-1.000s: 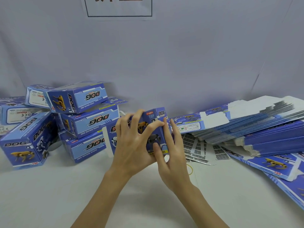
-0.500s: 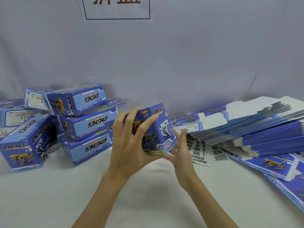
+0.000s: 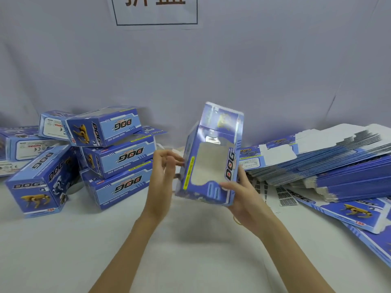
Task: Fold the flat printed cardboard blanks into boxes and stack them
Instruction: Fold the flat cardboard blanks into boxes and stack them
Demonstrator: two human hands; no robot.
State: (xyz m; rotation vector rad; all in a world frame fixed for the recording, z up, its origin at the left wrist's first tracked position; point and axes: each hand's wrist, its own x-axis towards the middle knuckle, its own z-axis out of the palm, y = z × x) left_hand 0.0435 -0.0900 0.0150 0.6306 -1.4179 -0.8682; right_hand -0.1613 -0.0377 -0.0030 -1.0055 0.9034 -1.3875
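Observation:
A blue printed "DOG" box [image 3: 211, 193] with a cut-out window stands on end in the air at centre, its top flap open and blurred. My right hand [image 3: 243, 194] grips its lower right corner, thumb across the front. My left hand [image 3: 164, 172] is at the box's left edge, fingers curled; I cannot tell whether they touch it. Several folded boxes [image 3: 118, 159] are piled at the left. A thick stack of flat blanks [image 3: 338, 163] lies at the right.
A white cloth covers the table [image 3: 105, 250] and the wall behind. Loose flat blanks [image 3: 347, 212] spread at the right front. Barcode sticker sheets [image 3: 285, 199] lie under the stack's edge. A framed sign [image 3: 156, 9] hangs at the top.
The box has been turned from its end face toward me to standing on end with the window facing me and the top flap open. My left hand has come off its front to the left edge.

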